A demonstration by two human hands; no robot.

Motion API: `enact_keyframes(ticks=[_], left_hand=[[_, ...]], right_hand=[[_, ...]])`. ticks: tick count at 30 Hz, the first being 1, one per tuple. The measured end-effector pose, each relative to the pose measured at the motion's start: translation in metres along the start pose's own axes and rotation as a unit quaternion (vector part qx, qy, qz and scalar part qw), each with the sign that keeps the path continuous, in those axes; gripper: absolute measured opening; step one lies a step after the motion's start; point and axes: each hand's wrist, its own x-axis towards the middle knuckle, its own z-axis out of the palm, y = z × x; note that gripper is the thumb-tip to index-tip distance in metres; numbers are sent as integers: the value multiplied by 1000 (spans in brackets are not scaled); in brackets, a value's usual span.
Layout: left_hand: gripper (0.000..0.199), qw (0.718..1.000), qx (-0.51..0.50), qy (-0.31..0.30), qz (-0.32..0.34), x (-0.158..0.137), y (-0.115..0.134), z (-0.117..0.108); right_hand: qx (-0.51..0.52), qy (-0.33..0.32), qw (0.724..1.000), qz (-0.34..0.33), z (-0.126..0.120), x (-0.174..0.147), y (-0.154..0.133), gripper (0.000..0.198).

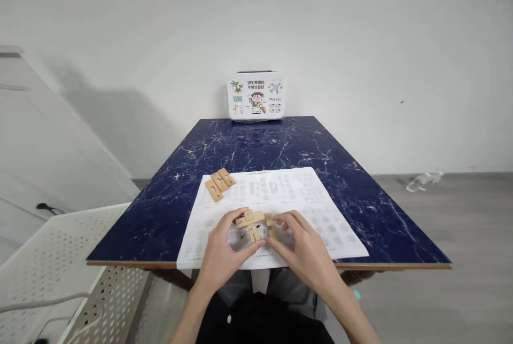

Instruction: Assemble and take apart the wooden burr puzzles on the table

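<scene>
My left hand (223, 245) is closed around a small cluster of joined wooden puzzle pieces (250, 220) marked with numbers, its thumb at the lower edge. From the other side, my right hand (297, 237) pinches a separate notched wooden piece (271, 225) between thumb and fingers, close beside the cluster. Whether the two touch is hard to make out. Both hands are over a printed instruction sheet (320, 216). On the sheet's upper left corner lie a few flat wooden pieces (214, 190) with cut-out slots and numbers, side by side.
The sheet lies on a blue marbled table (256, 146), slightly over its near edge. A white cartoon-printed case (256, 96) stands at the back against the wall. To the left is a white perforated basket (116, 290) with a cable. A clear plastic bottle (419, 182) lies on the floor at right.
</scene>
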Motion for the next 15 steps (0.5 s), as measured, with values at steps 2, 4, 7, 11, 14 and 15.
enact_keyframes(ticks=[2, 4, 7, 11, 14, 15], left_hand=[[58, 1000, 2, -2, -1, 0, 0, 0], [58, 1000, 3, -4, -1, 0, 0, 0], [58, 1000, -2, -10, -5, 0, 0, 0], [59, 1000, -4, -13, -7, 0, 1, -1], [59, 1000, -1, -12, -7, 0, 1, -1], [59, 1000, 0, -11, -6, 0, 1, -1]], right_hand=[[-34, -9, 999, -12, 3, -1, 0, 31], [-55, -16, 998, -13, 5, -1, -1, 30], [-35, -12, 999, 9, 3, 1, -1, 18], [104, -4, 990, 95, -5, 1, -1, 24], [206, -20, 965, 161, -10, 2, 0, 40], [231, -22, 957, 176, -12, 3, 0, 44]])
